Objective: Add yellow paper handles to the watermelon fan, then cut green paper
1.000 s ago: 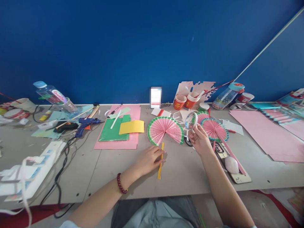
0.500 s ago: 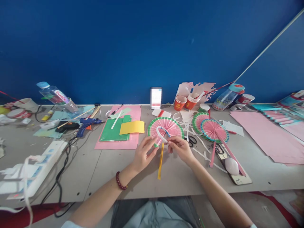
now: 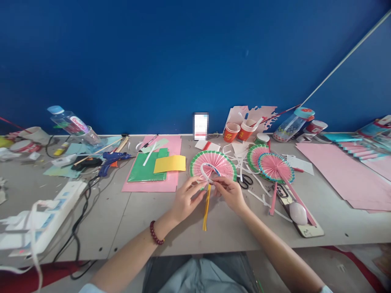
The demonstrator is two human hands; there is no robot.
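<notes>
A thin white tape ring [image 3: 210, 165] with blue print on its inner face is held between my two hands, above a pleated paper fan. My left hand [image 3: 186, 199] pinches it from the left, the thumb bent inward. From the other side, my right hand [image 3: 230, 195] grips its lower edge between thumb and fingertips. Behind the ring lies the watermelon-patterned fan [image 3: 200, 160], pink with a green rim and spread into a near-full round. Its yellow handle strip [image 3: 206, 213] points toward me. My fingers cover the fan's lower edge.
Black scissors [image 3: 246, 181] and white paper strips [image 3: 262, 199] lie right of the fan, near two finished fans [image 3: 276, 167] and a phone [image 3: 311, 230]. At left are green sheets [image 3: 146, 173], a yellow card [image 3: 170, 164], a blue glue gun [image 3: 111, 160] and a power strip [image 3: 58, 211].
The tape ring has tipped slightly lower, and my right fingertips have shifted a little left, closer to my left hand. Everything else stays put.
</notes>
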